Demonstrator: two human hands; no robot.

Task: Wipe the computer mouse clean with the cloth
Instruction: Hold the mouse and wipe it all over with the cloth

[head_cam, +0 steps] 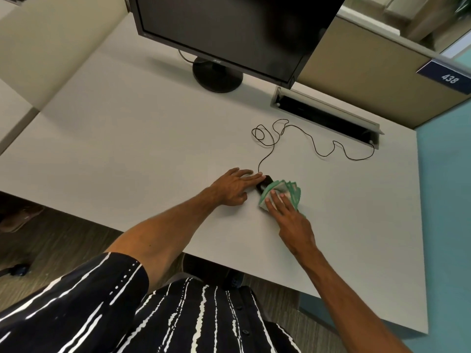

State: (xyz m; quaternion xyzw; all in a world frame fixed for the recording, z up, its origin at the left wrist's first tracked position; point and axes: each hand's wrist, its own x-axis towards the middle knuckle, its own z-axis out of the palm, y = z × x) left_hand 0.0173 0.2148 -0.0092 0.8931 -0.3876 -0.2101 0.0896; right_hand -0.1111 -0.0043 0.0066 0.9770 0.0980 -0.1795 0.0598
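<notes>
A black computer mouse point(265, 184) lies on the white desk point(127, 149), mostly covered. My left hand point(233, 186) rests on the desk on the mouse's left, its fingers laid against that side and steadying it. A white cloth with green edging point(288, 192) is bunched over the mouse's right side. My right hand point(288, 217) presses flat on the cloth, fingers stretched over it. The mouse's thin black cable point(305, 135) runs in loops from the mouse toward the back right.
A black monitor point(229, 29) on a round stand point(216, 77) stands at the back of the desk. A metal cable slot point(326, 115) is set into the desk at the back right. The desk's front edge runs close to my body.
</notes>
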